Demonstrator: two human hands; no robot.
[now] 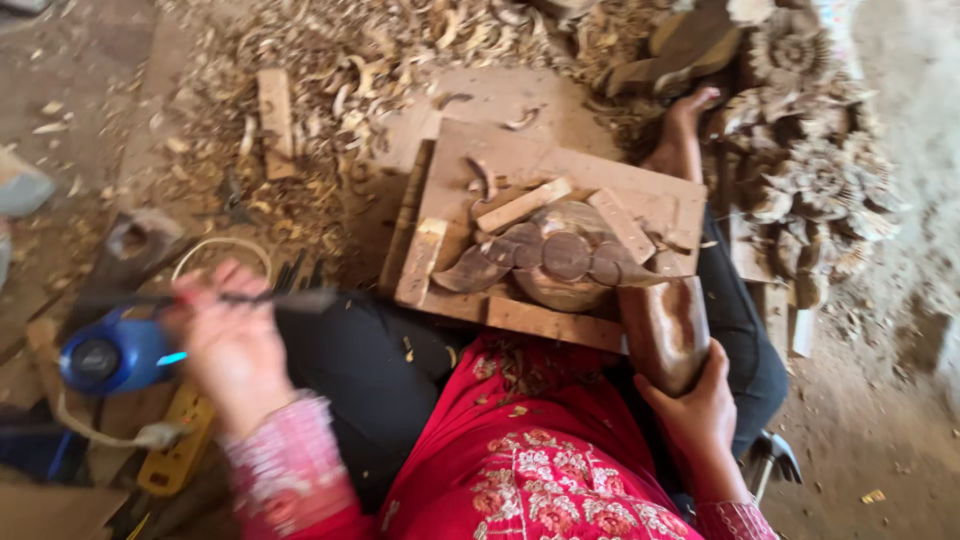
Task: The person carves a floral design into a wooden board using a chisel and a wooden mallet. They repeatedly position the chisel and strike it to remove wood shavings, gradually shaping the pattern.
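**Two hands, two tools, carving on lap**

One mallet [664, 335] is gripped by the right hand [700, 415], fingers closed round its lower end; the thick brown head stands upright, its top just touching the board [655, 195] near the right corner. A thin dark chisel [285, 298] is held in the left hand [228, 345], fist closed, the blade pointing right; the hand is blurred. A blue tool [115, 352] is seen just left of that hand, a yellow power strip [180, 455] below it.

The board is rested across the lap, tilted. A dark carved piece [545, 262] is seen at its centre, hemmed by pale blocks [523, 205] above and at both sides. A curled shaving [483, 175] lies on the board's upper part.

Black trousers [360, 365] and a red embroidered top [540, 450] are seen below. A bare foot [683, 130] is seen past the board's far edge. Shavings [350, 60] are heaped on the ground beyond. Finished floral carvings [815, 150] are stacked at right. A flat wood scrap [274, 115] lies among the shavings at upper left.
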